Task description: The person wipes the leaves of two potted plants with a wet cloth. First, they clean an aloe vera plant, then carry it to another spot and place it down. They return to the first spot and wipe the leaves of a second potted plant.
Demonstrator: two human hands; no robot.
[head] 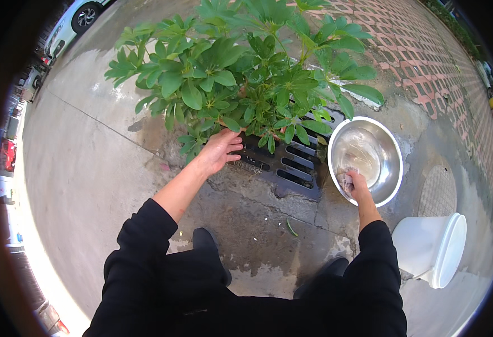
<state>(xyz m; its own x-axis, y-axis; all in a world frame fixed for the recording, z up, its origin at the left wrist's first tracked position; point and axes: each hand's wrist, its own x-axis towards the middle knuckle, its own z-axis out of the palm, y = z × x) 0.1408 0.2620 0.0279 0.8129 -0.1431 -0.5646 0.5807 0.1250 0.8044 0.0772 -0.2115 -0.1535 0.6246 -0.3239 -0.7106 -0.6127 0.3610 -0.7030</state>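
Note:
A leafy green schefflera plant point(246, 71) stands over a dark metal drain grate point(288, 168), its base hidden by foliage. My left hand point(221, 151) is at the plant's lower edge, fingers spread, the fingertips beside what looks like a pot rim, mostly covered by leaves. To the right sits a round stainless steel basin point(391, 168) with some cloudy water in it. My right hand point(358, 183) reaches inside the basin near its left wall, gripping a crumpled, wet cloth-like thing point(345, 181) whose exact kind is unclear.
A white plastic bucket point(419, 242) lies tilted at the right, near a round manhole cover point(438, 191). A green leaf point(292, 228) is on the wet concrete between my shoes. Red paving blocks point(415, 80) run along the upper right; a white car point(67, 25) is at the upper left.

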